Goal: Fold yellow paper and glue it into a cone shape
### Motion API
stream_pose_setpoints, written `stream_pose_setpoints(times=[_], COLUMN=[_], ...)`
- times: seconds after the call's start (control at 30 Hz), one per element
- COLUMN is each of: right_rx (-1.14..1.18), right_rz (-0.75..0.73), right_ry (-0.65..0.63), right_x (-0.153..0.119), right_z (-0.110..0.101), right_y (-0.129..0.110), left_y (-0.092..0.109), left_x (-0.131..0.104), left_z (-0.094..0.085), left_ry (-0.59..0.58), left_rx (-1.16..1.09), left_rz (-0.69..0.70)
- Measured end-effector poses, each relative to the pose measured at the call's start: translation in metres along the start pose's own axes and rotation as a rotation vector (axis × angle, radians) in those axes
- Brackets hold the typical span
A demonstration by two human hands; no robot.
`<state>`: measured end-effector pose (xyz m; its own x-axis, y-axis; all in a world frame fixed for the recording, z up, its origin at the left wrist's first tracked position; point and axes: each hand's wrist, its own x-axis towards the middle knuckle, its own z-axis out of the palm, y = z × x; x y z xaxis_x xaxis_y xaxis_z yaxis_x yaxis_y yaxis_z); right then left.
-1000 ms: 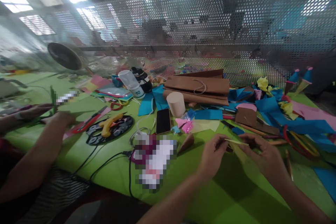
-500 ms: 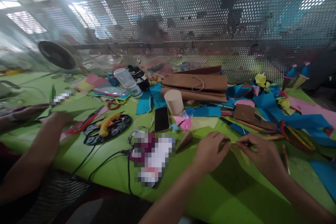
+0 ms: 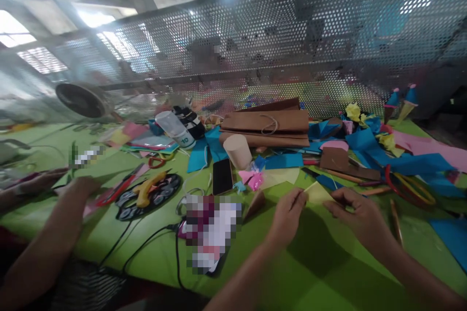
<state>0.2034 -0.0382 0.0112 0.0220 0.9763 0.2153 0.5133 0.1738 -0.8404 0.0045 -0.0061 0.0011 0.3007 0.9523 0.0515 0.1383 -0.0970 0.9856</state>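
Note:
A small piece of pale yellow paper (image 3: 318, 193) is stretched between my two hands above the green table (image 3: 270, 272). My left hand (image 3: 290, 214) pinches its left edge between thumb and fingers. At the paper's right corner, the thumb and fingers of my right hand (image 3: 350, 206) are closed on it. A small brown paper cone (image 3: 254, 205) lies to the left of my left hand. Behind the paper are a blue piece (image 3: 329, 182) and a larger pale yellow sheet (image 3: 280, 178) on the table.
Folded brown paper (image 3: 266, 126), a beige roll (image 3: 237, 151), a black phone (image 3: 222, 176) and a bottle (image 3: 175, 129) stand or lie behind. Red-and-yellow scissors (image 3: 410, 189) are at right. At left, another person's arms (image 3: 54, 228) reach over the table near a glue gun (image 3: 148, 190).
My hands have moved slightly apart, and the yellow paper now shows its broad face between them. The camera view has tilted up a little.

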Motion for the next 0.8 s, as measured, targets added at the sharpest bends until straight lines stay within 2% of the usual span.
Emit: stream_pose_setpoints(times=[0.23, 0.37, 0.63, 0.8], right_rx=[-0.072, -0.057, -0.022, -0.017], right_rz=[-0.054, -0.044, -0.006, -0.012], right_ry=[-0.031, -0.082, -0.190, -0.182], right_x=[-0.001, -0.001, 0.006, 0.006], right_z=[-0.007, -0.005, -0.008, -0.009], right_y=[0.000, 0.003, -0.003, -0.003], left_y=[0.007, 0.007, -0.011, -0.005], left_x=[0.001, -0.001, -0.002, -0.005], left_z=[-0.010, -0.006, 0.001, 0.004], left_ry=[-0.117, -0.169, 0.021, 0.032], left_rx=[0.289, 0.331, 0.252, 0.222], left_rz=[0.126, 0.148, 0.079, 0.080])
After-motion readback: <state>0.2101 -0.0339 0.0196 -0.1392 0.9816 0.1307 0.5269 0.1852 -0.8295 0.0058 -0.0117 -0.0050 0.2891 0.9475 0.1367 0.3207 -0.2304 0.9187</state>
